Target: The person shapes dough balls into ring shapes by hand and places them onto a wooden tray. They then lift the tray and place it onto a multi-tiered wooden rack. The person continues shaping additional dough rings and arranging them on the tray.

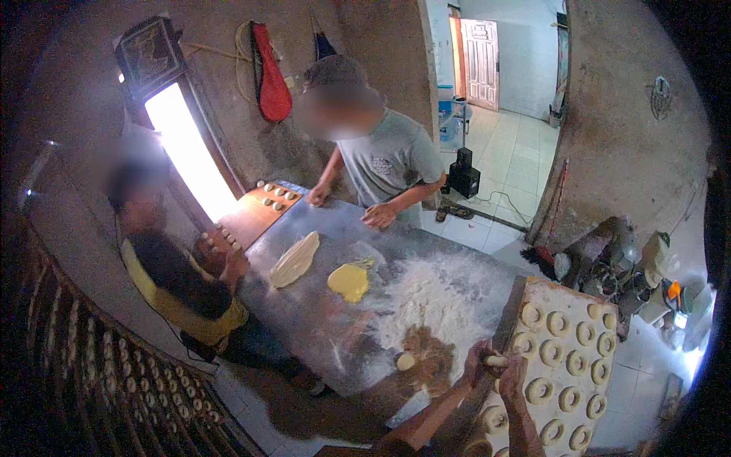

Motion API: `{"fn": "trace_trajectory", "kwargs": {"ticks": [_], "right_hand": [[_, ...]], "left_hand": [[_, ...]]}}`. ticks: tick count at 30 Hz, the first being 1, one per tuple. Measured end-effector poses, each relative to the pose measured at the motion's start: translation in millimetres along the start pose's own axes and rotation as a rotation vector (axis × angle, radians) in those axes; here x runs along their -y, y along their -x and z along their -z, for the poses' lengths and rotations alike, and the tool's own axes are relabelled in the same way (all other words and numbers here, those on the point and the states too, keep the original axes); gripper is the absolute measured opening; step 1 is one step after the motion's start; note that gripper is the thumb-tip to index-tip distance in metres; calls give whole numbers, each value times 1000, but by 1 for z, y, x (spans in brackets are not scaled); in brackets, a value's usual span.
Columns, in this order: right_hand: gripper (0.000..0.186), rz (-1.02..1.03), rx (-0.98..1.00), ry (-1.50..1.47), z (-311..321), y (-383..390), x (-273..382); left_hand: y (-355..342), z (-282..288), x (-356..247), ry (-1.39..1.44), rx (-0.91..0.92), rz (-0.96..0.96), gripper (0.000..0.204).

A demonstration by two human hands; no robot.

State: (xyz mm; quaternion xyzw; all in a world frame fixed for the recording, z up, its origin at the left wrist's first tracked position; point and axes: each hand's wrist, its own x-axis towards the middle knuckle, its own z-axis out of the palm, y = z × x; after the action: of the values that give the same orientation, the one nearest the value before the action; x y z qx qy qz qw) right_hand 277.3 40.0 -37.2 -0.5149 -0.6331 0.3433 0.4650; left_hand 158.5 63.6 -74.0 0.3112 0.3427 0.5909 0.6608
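In the head view, your left hand (475,364) and right hand (513,375) both grip a small piece of pale dough (496,361), held over the left edge of a tray (567,295) set with dough rings (558,324). Left of your hands, scattered flour (430,297) and a round dough lump (405,361) lie on the metal worktop (426,238).

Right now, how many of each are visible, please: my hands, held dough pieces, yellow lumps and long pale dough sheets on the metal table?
Your left hand and right hand: 2
Held dough piece: 1
Yellow lump: 1
Long pale dough sheet: 1
Total: 5
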Motion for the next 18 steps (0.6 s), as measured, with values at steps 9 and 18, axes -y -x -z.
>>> {"fn": "trace_trajectory", "kwargs": {"ticks": [9,18], "right_hand": [[37,156,68,415,90,-68,15],[49,14,-51,28,144,-149,-27]], "left_hand": [[-77,-55,33,-222,17,-42,37],[-164,-124,31,-519,-29,-157,42]]}}
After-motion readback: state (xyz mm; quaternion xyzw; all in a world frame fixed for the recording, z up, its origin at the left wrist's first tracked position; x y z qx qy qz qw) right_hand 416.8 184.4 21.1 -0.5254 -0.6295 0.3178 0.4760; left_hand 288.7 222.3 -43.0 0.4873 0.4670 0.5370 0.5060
